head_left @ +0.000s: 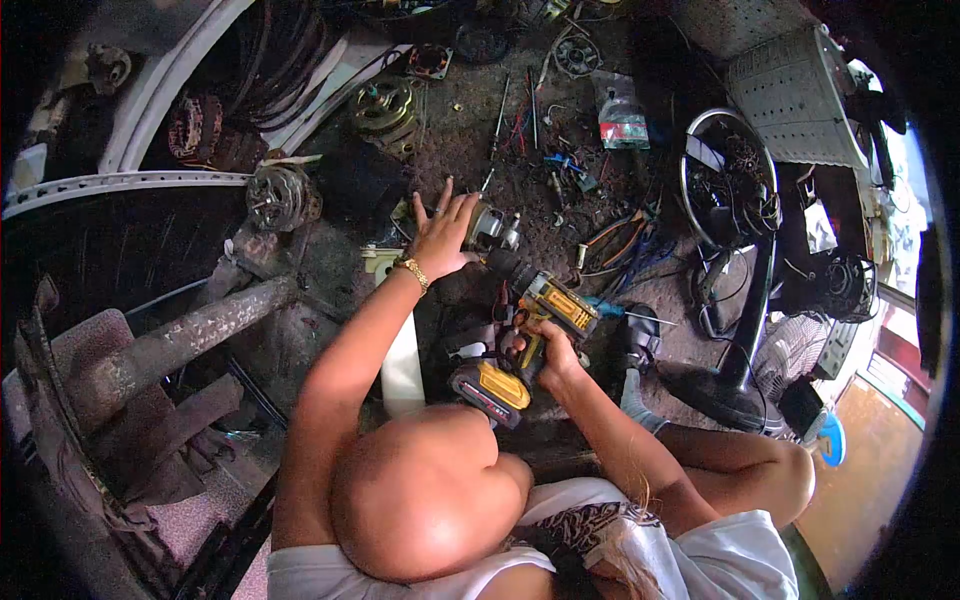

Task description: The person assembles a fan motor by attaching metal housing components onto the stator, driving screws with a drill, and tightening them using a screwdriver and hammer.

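My right hand [548,350] is wrapped round the handle of a yellow and black cordless drill [562,302], whose battery pack sits low by my knee. The drill's chuck points up and left, towards a small metal motor part [490,230]. My left hand [440,240] has its fingers spread and lies against the left side of that motor part, a gold bracelet on its wrist. Where the drill's tip meets the part is too dark to tell. Just left of the hand is a dark rounded object [355,185].
Screwdrivers [500,115], pliers [610,240] and small scraps litter the dirty floor ahead. A plastic packet [622,115] lies further off. A fan stand [750,340] with a round metal ring rises on the right. Motors [282,195] and a rusty pipe frame [190,335] stand left.
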Tool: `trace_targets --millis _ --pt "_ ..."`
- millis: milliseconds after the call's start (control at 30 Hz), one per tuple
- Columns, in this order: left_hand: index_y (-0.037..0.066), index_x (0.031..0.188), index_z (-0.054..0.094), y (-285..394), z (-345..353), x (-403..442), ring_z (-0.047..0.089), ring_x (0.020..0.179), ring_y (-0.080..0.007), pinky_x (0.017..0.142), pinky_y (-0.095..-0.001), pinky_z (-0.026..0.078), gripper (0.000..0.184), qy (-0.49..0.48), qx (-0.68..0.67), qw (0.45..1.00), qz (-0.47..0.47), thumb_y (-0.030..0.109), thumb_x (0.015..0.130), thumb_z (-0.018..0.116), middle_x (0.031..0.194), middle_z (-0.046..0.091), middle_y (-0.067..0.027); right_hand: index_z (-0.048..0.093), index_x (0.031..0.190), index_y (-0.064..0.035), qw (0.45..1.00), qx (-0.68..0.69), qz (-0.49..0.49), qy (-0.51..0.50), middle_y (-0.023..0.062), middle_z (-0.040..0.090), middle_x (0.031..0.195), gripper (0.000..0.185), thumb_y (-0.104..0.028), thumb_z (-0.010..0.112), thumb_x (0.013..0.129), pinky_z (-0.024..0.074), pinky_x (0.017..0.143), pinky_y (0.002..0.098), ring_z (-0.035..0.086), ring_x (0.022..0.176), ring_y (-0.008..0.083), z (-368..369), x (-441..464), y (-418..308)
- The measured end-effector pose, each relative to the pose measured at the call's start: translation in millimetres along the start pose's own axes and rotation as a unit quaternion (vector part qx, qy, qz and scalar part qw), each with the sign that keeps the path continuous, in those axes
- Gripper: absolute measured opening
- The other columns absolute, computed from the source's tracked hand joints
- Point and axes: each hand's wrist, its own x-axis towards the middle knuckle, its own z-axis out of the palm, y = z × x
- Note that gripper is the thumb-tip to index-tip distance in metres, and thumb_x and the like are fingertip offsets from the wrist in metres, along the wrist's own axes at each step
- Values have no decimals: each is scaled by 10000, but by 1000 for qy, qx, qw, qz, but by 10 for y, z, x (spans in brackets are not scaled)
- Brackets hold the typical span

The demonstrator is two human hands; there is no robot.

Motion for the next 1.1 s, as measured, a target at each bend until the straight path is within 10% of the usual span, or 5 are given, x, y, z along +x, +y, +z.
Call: trace_targets --millis 533,600,700,900,1100 --pt "60 1318 303 169 99 -227 253 1277 -368 982 -591 240 843 114 -130 980 -103 202 631 769 1299 368 -153 535 1027 -11 983 -132 -79 99 85 610 855 282 -90 572 758 518 692 344 609 710 210 -343 -437 -305" --pt "32 1183 410 212 405 -264 446 1051 -311 836 -439 380 655 314 -294 870 -241 154 625 730 1133 450 -148 529 1040 -9 965 -183 -112 152 87 600 900 326 -59 591 724 505 689 354 599 768 220 -496 -669 -456" --pt "74 1041 540 295 452 -240 517 888 -215 776 -357 408 518 -2 -784 341 -518 452 724 696 940 552 -71 466 1130 -10 929 -229 -250 148 87 538 1020 442 8 575 702 463 776 318 543 915 189 -666 -730 -555" --pt "135 1137 524 555 626 3 487 1042 -216 928 -359 347 614 71 -857 328 -390 587 736 633 1084 547 -54 320 1187 -33 604 -535 -475 351 162 471 1071 618 -29 642 660 389 894 370 513 1001 324 -789 -103 -1037" --pt "151 1069 564 510 621 124 539 928 -169 787 -344 420 461 74 -861 312 -394 497 774 637 1045 584 -15 348 1175 13 622 -505 -405 441 206 446 1115 657 -29 672 605 359 937 373 468 1076 363 -834 184 -1209"
